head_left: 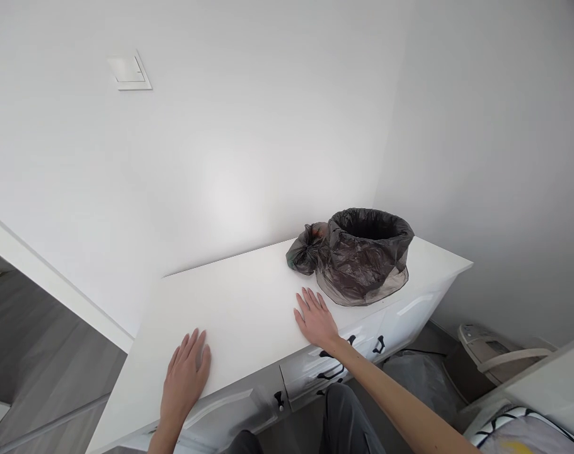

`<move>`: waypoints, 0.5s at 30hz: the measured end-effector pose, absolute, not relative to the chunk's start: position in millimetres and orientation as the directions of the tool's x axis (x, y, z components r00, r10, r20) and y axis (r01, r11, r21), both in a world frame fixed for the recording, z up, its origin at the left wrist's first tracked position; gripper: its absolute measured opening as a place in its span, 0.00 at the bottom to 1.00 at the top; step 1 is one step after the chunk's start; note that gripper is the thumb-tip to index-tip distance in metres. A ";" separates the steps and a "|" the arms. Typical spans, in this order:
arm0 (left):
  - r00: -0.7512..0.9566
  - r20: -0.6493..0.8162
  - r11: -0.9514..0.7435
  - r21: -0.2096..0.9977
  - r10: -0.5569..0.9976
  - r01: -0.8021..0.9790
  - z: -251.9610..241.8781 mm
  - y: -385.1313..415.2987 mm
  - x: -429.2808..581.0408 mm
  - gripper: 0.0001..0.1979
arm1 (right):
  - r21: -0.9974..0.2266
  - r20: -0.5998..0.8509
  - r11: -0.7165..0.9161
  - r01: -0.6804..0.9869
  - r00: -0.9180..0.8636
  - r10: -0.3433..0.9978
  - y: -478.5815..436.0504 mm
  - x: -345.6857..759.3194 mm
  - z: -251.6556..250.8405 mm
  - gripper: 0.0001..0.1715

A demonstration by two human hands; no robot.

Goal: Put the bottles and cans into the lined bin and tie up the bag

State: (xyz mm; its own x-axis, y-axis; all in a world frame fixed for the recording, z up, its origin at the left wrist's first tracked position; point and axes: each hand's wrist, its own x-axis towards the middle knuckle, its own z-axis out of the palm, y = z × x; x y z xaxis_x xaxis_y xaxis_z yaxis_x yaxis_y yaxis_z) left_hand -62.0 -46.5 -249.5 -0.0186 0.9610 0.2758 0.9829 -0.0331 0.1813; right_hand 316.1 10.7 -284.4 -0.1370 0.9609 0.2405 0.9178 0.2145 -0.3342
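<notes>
Left hand (pixel 185 371) and right hand (pixel 317 321) rest flat on the counter (pixel 242 302), each grip spread, holding nothing, probably for support. Lined bin (pixel 357 261) beyond the right hand; its liner (pixel 385 289) drapes outside, likely to stay put. Inside too dark for me. Bunched bag (pixel 302 255) beside it, contents unclear.

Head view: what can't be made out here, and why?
In the head view:
Bag-lined container: its bottom, behind its near wall.
Knotted bag: exact contents, behind dark plastic.
Left hand and right hand: palms, facing down.
Patterned item: cut by the lower edge.
</notes>
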 end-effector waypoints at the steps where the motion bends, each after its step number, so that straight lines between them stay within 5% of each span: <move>1: -0.021 0.276 -0.032 0.188 0.961 0.982 -249.2 -46.5 -61.9 0.34 | -0.336 0.237 0.215 0.917 -0.138 0.962 10.7 316.4 -283.5 0.39; 15: -0.020 0.328 -0.049 0.200 0.945 0.978 -242.0 -49.5 -57.5 0.34 | -0.423 0.258 0.114 0.899 -0.002 0.966 25.3 320.9 -276.7 0.45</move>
State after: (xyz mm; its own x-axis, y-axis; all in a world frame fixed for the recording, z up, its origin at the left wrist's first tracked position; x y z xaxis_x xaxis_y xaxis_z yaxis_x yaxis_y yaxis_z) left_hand -57.5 -49.5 -242.0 -0.0198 0.9445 0.3278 0.9785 -0.0491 0.2005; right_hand 320.9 25.3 -276.7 -0.0016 0.9662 0.2576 0.8989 0.1143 -0.4230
